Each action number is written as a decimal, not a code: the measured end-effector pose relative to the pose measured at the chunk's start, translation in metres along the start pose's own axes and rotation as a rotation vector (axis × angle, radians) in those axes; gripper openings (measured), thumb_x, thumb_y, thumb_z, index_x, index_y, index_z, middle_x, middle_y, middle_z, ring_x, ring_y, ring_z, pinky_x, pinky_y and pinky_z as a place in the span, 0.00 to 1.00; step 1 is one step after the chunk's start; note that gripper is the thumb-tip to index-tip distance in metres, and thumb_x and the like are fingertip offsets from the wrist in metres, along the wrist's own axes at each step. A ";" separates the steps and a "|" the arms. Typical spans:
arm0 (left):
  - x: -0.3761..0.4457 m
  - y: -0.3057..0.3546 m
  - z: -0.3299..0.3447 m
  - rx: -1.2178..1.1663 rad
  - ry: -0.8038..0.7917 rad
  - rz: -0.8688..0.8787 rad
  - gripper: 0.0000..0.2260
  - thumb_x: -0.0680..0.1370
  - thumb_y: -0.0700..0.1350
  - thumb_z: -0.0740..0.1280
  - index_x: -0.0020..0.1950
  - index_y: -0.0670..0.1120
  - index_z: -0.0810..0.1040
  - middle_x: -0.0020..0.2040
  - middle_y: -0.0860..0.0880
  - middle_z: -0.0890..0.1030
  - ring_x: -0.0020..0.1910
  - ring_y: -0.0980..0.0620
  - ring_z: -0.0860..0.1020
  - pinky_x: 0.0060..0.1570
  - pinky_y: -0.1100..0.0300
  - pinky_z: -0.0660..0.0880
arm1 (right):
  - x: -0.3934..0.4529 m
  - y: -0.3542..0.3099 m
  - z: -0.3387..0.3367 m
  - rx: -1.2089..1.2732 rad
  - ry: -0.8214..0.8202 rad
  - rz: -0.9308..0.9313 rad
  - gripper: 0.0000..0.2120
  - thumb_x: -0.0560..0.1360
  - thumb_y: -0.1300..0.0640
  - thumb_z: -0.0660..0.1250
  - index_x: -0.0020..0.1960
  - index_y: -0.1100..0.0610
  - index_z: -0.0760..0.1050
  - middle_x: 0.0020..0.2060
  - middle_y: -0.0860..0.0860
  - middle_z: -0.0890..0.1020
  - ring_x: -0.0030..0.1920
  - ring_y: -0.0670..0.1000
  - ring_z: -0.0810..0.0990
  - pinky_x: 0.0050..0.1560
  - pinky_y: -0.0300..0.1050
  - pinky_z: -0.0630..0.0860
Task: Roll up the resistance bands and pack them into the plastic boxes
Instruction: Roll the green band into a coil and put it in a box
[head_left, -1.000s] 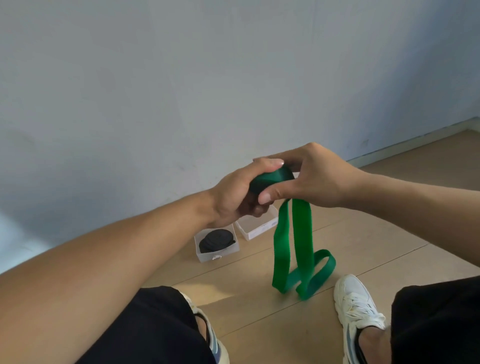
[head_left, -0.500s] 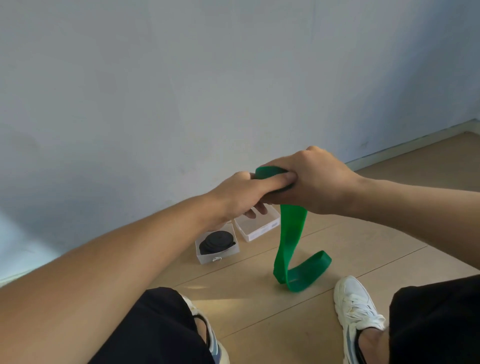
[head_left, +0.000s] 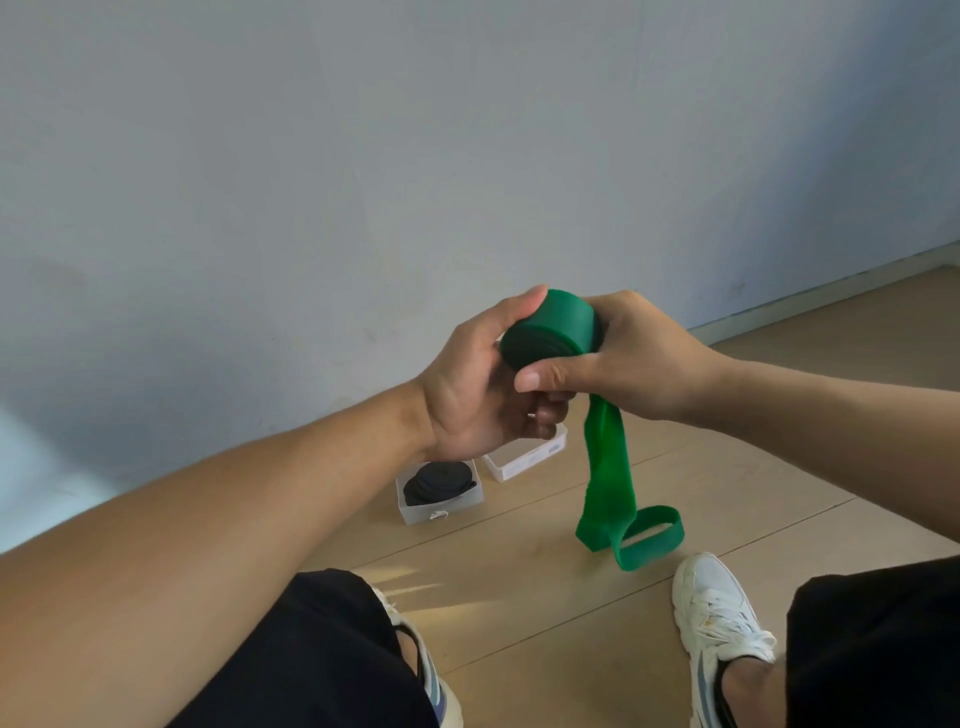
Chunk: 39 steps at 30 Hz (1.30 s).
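Green resistance band (head_left: 558, 327) partly wound into thick roll, held up in air, spiral end face toward camera; loose tail (head_left: 608, 473) hangs down, end loop lying on wood floor. Black band (head_left: 439, 484) coiled inside clear plastic box (head_left: 441, 512) on floor by wall. Second clear box (head_left: 524, 460) just beside it to the right, contents not visible

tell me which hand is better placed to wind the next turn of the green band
Right, probably. The right hand grips the side of the green roll where the loose tail drops toward the floor, so it can feed it on. The left hand cups the roll's end face, steadying it.
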<state>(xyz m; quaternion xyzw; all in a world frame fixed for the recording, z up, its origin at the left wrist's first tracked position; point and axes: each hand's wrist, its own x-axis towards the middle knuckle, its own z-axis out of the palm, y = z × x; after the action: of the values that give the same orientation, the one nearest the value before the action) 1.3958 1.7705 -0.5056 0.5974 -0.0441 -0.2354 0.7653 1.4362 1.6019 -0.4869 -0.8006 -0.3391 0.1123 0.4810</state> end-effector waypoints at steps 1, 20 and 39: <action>0.000 0.000 -0.001 0.017 0.004 -0.016 0.25 0.78 0.66 0.59 0.51 0.44 0.79 0.36 0.47 0.73 0.35 0.49 0.69 0.37 0.57 0.67 | 0.000 -0.001 0.002 -0.040 0.019 0.012 0.17 0.66 0.45 0.79 0.43 0.58 0.82 0.34 0.56 0.84 0.31 0.46 0.80 0.34 0.40 0.76; 0.003 0.004 0.013 -0.042 0.117 0.126 0.21 0.75 0.61 0.63 0.47 0.43 0.81 0.35 0.46 0.77 0.33 0.48 0.74 0.38 0.54 0.69 | 0.001 -0.004 0.000 -0.090 0.171 -0.076 0.36 0.65 0.41 0.79 0.71 0.41 0.73 0.47 0.43 0.87 0.48 0.38 0.83 0.50 0.30 0.77; 0.009 0.001 0.008 0.180 0.269 0.033 0.16 0.73 0.59 0.68 0.45 0.46 0.80 0.35 0.49 0.77 0.33 0.51 0.75 0.39 0.58 0.70 | 0.004 0.005 0.000 -0.234 0.160 -0.088 0.14 0.67 0.45 0.80 0.51 0.46 0.83 0.34 0.43 0.83 0.34 0.39 0.78 0.36 0.32 0.74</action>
<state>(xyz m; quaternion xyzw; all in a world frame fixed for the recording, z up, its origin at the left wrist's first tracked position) 1.4011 1.7599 -0.5046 0.6890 0.0279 -0.1358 0.7113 1.4416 1.6032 -0.4908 -0.8420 -0.3452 -0.0133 0.4142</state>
